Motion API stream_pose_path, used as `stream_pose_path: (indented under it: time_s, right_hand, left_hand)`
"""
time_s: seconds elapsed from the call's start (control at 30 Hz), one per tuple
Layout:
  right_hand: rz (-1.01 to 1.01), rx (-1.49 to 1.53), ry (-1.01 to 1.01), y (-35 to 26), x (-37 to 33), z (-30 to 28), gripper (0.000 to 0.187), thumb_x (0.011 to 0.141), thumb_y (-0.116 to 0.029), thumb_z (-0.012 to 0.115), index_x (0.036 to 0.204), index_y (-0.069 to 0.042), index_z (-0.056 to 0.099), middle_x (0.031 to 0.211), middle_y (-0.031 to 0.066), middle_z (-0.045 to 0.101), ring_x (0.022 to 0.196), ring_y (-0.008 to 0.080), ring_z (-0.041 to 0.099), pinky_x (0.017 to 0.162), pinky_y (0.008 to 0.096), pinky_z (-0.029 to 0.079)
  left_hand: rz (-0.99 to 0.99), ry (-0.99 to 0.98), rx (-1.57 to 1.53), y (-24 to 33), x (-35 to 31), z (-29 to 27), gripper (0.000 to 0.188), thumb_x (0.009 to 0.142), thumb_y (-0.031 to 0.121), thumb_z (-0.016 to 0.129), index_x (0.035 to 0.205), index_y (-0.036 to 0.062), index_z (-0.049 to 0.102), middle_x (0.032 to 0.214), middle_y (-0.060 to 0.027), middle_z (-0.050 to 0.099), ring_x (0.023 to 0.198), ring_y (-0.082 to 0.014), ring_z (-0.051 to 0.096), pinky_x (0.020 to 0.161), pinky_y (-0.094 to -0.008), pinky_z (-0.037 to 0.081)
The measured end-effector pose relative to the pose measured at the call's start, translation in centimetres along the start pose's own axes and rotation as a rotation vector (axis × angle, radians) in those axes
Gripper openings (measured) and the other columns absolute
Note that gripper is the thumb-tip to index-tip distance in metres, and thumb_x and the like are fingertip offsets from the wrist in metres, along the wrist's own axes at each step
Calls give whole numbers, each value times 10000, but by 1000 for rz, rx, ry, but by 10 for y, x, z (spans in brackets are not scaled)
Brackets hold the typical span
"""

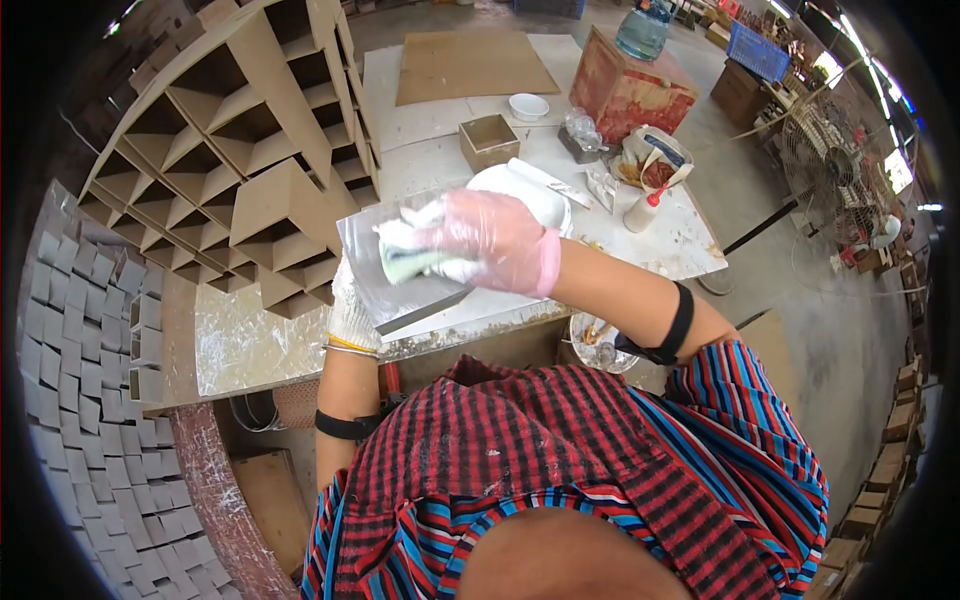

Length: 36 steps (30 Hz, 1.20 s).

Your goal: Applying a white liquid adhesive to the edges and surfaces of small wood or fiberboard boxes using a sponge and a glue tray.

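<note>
Right hand (490, 243), pink-gloved, closed on green-white cloth (408, 262), over glossy panel (363, 250); left hand (352, 312), white-gloved, at panel's left side, its grip hidden, cannot tell. Panel above worktop's (255, 335) near edge, surface there stained, smeared. Compartmented box grid (275, 95) at left edge; red-tipped bottle (641, 214) near right edge; square box (490, 155), white bowl (528, 107) farther in; brown board (475, 68) toward far edge. Beyond right edge: concrete floor (790, 300), fan (830, 160).

Boxes (272, 203) barring left, tabletop (688, 240) right seemingly passable
</note>
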State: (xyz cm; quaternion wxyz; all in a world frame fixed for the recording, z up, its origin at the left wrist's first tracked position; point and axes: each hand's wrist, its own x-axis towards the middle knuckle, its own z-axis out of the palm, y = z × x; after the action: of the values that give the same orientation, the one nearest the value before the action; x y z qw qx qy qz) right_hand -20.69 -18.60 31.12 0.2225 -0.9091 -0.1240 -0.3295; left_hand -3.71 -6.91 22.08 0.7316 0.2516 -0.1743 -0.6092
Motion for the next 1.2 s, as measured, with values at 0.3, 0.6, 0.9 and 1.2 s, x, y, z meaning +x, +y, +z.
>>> stream_pose_path:
  time_s: [0.3,0.6,0.9,1.2]
  right_hand:
    - [275,51,184,33,5,-8,470,754,-70,621,1208,-158,541,1031,95,568,962,266,554,863,348,442]
    - [-95,-111,-9,9,-2,2,515,657,-128,697,1149,-218,574,1032,74,583,920,264,559,768,370,463]
    - [-212,-57,-159,-18,9,15,490,780,-184,629,1248,-211,486,1065,53,556,992,232,540,809,363,451]
    - [57,42,5,42,56,4,525,734,-65,649,1224,-214,535,1070,65,562,957,248,549,828,350,454]
  left_hand:
    - [67,72,32,2,-8,-7,492,941,412,308,1265,59,421,1243,-128,481,1081,-289,502,898,-410,437]
    - [-109,85,23,3,5,24,557,924,466,298,1224,25,457,1218,-144,501,1030,-279,541,841,-370,478]
    - [234,-79,583,-1,14,-44,328,871,238,546,1128,35,545,1021,-30,595,885,-146,582,766,-295,499]
    - [0,305,199,-15,-1,-33,414,923,361,446,1197,56,500,1121,-75,574,976,-218,580,817,-339,496]
